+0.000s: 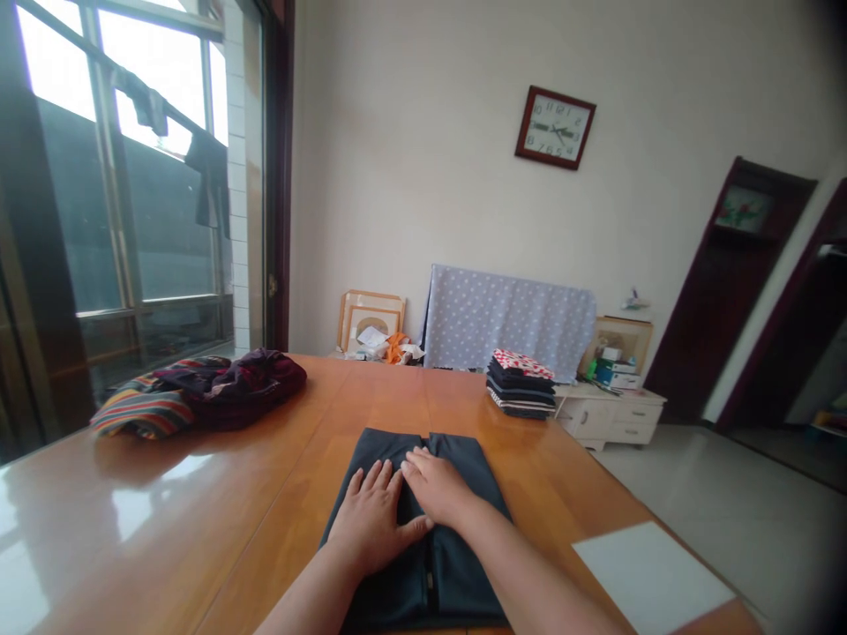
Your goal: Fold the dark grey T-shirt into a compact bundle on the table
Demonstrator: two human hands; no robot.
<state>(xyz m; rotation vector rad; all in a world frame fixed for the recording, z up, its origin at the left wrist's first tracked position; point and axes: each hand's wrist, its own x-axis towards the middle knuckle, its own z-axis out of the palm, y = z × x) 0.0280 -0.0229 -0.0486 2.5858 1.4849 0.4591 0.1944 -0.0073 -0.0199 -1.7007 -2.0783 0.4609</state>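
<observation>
you are resting your left hand (374, 525) palm down, fingers spread, and your right hand (437, 485) near it, neither one gripping. the dark folded garment (397, 589) is lying right beneath both, on the table (278, 503). it is looking soft, light, perhaps slightly slippery; supporting both outer edges, just outside your hands, is seeming safest.

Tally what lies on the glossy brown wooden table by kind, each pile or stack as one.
Rumpled pile of dark and striped fabric: 1
Neat stack of mostly dark folded cloth: 1
Folded dark blue-grey garment: 1
Flat white rectangular sheet: 1
Total: 4
</observation>
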